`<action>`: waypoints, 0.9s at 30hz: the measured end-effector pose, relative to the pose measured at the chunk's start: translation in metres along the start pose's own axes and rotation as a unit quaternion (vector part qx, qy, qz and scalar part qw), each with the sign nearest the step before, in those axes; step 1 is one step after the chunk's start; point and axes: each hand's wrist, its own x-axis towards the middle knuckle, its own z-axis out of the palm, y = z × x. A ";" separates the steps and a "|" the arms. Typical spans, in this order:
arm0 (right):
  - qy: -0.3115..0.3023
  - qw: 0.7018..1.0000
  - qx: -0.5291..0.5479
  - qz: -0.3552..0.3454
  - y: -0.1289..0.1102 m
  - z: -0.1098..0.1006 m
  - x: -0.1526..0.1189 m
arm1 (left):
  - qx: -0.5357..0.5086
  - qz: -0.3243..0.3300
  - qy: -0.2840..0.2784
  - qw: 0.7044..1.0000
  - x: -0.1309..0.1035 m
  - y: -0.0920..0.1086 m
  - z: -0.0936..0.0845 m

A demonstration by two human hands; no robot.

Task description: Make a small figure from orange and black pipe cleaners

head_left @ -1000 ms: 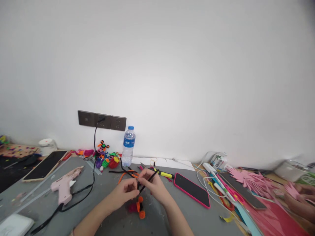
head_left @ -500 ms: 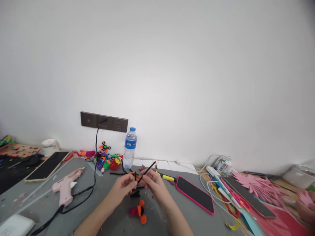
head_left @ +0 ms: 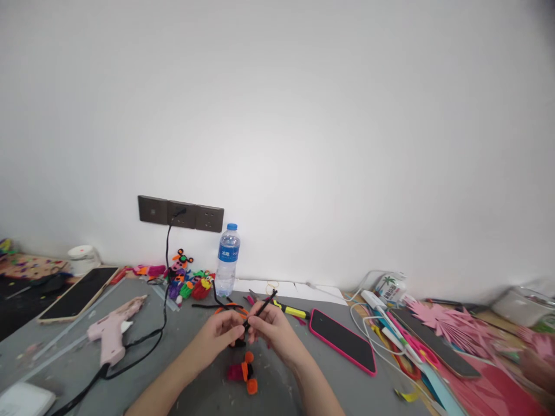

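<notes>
A black pipe cleaner (head_left: pixel 266 303) is pinched between both hands, its end pointing up to the right. My left hand (head_left: pixel 225 329) grips its lower end between thumb and fingers. My right hand (head_left: pixel 269 325) pinches it just above, close beside the left fingertips. Below the hands lies a small pipe-cleaner figure (head_left: pixel 243 372) in magenta, orange and black. More black pipe cleaners (head_left: pixel 203 306) lie behind the left hand, near an orange loop partly hidden by the fingers. A yellow-and-black utility knife (head_left: pixel 295 311) rests behind the right hand.
A pink glue gun (head_left: pixel 113 329) with a black cord lies at left. Behind are a water bottle (head_left: pixel 227 260) and colourful pipe-cleaner figures (head_left: pixel 191 283). A pink-cased phone (head_left: pixel 342 341) lies right, before pink paper cut-outs (head_left: pixel 448 329). Another person's hand (head_left: pixel 537 367) shows at far right.
My hands have come closer together. The black pipe cleaner's strands, apart before, now lie together as one bundle pointing up to the right. The view has shifted slightly.
</notes>
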 end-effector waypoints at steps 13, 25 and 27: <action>0.043 0.999 0.018 -0.013 0.009 0.008 0.006 | 0.152 0.079 0.182 0.968 -0.001 -0.002 -0.001; 0.031 0.998 0.045 -0.017 0.006 0.014 0.003 | 0.134 0.073 0.223 0.963 -0.003 0.005 -0.004; 0.032 0.999 0.039 -0.019 0.006 0.013 0.003 | 0.113 0.060 0.223 0.966 -0.004 0.006 -0.004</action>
